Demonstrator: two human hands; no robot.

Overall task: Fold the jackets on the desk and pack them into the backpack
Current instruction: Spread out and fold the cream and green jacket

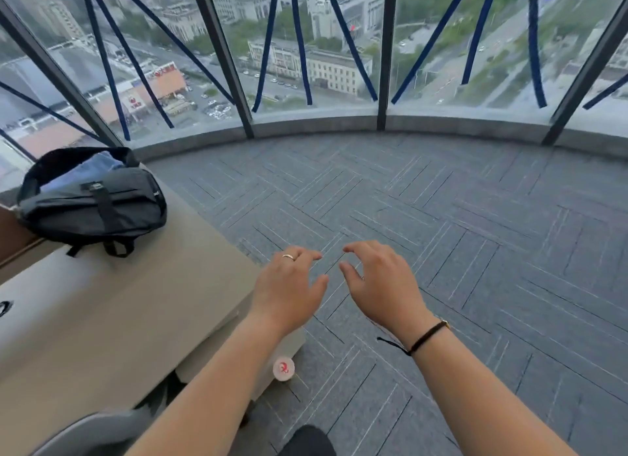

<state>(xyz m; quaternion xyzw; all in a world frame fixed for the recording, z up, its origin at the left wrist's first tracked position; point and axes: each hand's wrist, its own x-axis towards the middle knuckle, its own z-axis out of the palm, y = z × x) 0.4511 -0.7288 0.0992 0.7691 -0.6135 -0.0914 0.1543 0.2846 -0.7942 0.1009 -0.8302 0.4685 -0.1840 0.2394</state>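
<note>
Both hands are held out empty, w/ fingers loosely curled: left hand (289,285) just past the near corner of the backpack's surface (136,302), right hand (380,282) beside it, further from the backpack, over the carpet (441,234). Nothing is gripped by either.

Backpack (93,200): 1 counted, black, laid on the far end of the surface by the window (306,47), well apart from both hands. Main compartment is seen open; light blue fabric (88,168) shows inside, judged to be a packed jacket, approx. No loose jacket is seen on the surface around the backpack, so packing is judged done or nearly so; whether others lie out of view cannot be told.

Handling, judged: backpack soft, thin nylon-like shell, light, prob. slumps when lifted. Best taken at the opening rim or top, not the dangling straps. Fabric inside soft, compressible, not fragile; could be pressed down flat before closing.

Other counts: 1 ring on left hand, 1 dark cord on right wrist, 1 small white-and-red round item (283,367) on the carpet, nearer the camera than the backpack.
</note>
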